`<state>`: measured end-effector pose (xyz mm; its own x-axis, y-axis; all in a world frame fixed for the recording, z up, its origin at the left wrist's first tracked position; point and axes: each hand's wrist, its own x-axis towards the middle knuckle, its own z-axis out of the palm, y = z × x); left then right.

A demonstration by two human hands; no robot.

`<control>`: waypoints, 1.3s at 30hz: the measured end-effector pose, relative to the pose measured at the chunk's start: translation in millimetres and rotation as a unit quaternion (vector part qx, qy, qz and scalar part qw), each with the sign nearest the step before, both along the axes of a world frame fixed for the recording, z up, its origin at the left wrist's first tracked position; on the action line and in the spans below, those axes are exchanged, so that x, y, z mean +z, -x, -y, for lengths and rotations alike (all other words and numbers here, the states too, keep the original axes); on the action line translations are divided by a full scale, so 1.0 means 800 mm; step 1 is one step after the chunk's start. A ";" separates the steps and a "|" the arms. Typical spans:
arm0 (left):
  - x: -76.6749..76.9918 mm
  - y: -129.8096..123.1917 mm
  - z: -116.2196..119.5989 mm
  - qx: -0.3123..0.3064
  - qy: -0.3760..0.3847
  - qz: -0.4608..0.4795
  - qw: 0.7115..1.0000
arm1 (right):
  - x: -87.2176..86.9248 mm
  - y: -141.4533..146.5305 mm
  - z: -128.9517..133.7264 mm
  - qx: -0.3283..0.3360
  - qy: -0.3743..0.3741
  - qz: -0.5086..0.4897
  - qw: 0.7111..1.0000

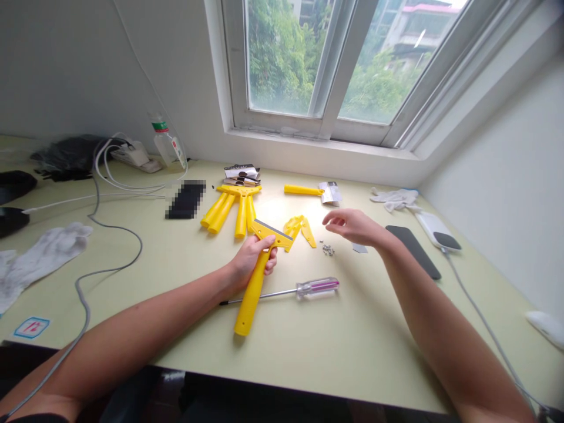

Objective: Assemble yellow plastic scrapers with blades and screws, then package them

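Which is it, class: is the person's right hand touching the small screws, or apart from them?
Apart. The head view shows a strip of tabletop between the right hand and the small screws.

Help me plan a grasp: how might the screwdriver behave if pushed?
The screwdriver may roll in an arc, its handle being thicker than its shaft. It should be stiff, as the shaft looks like straight metal. The handle's shiny surface could feel slippery.
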<state>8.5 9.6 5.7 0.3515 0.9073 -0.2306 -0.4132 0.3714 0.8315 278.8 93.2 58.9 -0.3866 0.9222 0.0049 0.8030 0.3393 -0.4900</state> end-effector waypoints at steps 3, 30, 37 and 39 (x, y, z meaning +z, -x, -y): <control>0.006 0.001 -0.003 0.038 0.000 0.009 0.999 | -0.008 -0.003 0.003 0.041 0.027 0.043 0.998; 0.030 0.031 -0.020 0.064 -0.017 0.004 0.998 | -0.028 0.146 0.004 0.186 -0.141 0.080 0.969; 0.038 -0.003 -0.001 -0.005 -0.079 -0.088 0.993 | 0.035 0.102 0.052 0.093 -0.105 -0.149 0.979; 0.042 -0.018 0.001 -0.049 -0.100 -0.114 0.987 | 0.040 0.101 0.065 0.098 -0.094 -0.159 0.978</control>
